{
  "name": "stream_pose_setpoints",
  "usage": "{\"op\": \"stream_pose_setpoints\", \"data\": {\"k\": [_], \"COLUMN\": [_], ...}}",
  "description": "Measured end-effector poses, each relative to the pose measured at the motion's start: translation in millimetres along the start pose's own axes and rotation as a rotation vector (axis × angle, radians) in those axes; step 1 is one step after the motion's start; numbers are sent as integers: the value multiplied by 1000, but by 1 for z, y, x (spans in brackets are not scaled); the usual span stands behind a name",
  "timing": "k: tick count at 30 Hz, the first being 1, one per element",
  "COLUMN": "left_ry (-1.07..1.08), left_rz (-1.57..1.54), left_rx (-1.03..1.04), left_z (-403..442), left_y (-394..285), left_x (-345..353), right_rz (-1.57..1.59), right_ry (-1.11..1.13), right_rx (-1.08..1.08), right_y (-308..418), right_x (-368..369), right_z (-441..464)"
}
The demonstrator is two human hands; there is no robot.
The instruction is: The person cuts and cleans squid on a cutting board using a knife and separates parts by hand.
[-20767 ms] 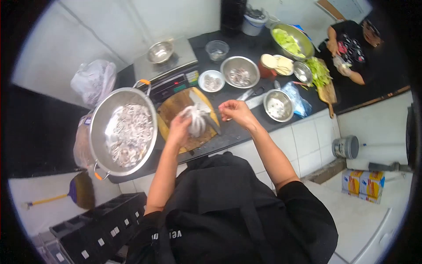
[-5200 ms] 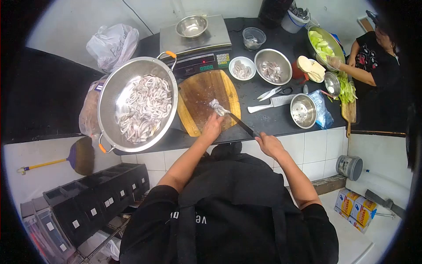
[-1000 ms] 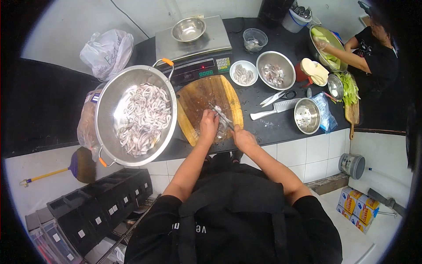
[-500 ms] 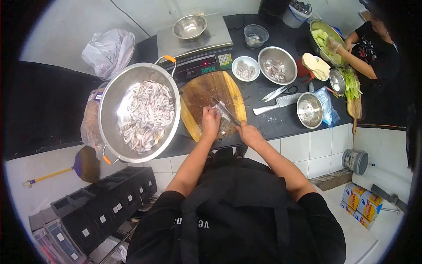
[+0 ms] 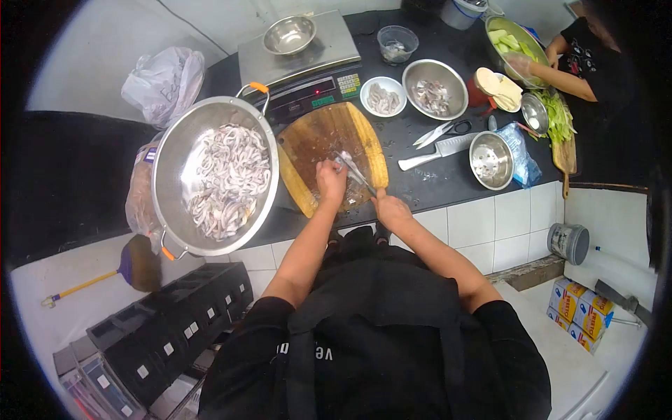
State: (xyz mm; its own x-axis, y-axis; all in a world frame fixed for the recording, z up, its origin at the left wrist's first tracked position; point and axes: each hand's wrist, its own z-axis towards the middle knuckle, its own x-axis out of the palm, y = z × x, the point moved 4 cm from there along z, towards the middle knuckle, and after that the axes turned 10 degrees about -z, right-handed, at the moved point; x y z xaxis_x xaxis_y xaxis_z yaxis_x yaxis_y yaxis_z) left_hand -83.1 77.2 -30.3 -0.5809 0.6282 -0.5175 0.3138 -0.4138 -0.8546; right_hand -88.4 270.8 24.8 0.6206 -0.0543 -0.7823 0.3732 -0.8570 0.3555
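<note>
On the wooden cutting board (image 5: 308, 143) my left hand (image 5: 331, 180) has its fingers closed round a small pale piece of squid (image 5: 341, 162). My right hand (image 5: 392, 208) grips the handle of a knife (image 5: 360, 175), its blade slanting up and left across the board beside the piece. Wet bits lie on the wood near the blade. Left of the board stands a large steel colander (image 5: 162, 189) with orange handles, holding many pale squid strips (image 5: 229, 178).
Behind the board are a scale (image 5: 301, 66), a white bowl (image 5: 365, 105) and a steel bowl (image 5: 458, 84). Scissors (image 5: 434, 133), a white-handled knife (image 5: 437, 152) and a small bowl (image 5: 491, 159) lie to the right. Another person (image 5: 595, 59) reaches into a large bowl (image 5: 540, 52) of greens.
Both hands stay on the same work at the board, while the knife blade has shifted slightly beside the piece. The view has moved a little. The other person's hand remains at the greens.
</note>
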Motion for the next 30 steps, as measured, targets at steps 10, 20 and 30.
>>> {"op": "stream_pose_setpoints", "data": {"k": [10, 20, 30], "left_ry": [-22, -31, 15], "left_rz": [57, 110, 91], "left_rx": [34, 74, -82], "left_z": [-1, 2, -1], "left_y": [-10, 4, 23], "left_x": [0, 5, -11], "right_rz": [-3, -63, -124], "right_ry": [25, 46, 135], "right_rx": [44, 22, 17], "right_y": [-1, -17, -57], "right_x": [-7, -17, -43], "right_z": [-16, -39, -96]}}
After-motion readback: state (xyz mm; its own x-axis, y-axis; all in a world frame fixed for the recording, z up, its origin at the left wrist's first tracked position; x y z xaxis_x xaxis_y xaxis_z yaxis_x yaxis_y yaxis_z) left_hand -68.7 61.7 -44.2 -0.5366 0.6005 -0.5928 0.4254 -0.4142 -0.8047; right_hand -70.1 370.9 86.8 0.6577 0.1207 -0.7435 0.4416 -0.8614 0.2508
